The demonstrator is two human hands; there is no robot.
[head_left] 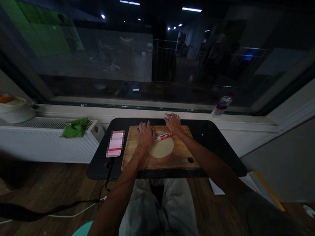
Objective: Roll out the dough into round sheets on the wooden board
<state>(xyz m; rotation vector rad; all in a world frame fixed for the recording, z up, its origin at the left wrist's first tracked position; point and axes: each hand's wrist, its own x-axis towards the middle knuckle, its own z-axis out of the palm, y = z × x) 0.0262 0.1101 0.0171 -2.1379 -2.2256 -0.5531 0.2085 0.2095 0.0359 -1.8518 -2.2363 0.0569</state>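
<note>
A flat round of pale dough lies on a wooden board set on a small black table. A thin red-and-white rolling pin lies across the far edge of the dough. My left hand rests palm down on the pin's left end, fingers stretched forward. Resting on the pin's right end is my right hand, also flat with fingers out. Both hands press on the pin without wrapping round it.
A blurred pink-and-white packet lies on the table left of the board. A green cloth sits on a white radiator. A plastic bottle lies on the window sill. Cables run over the wooden floor.
</note>
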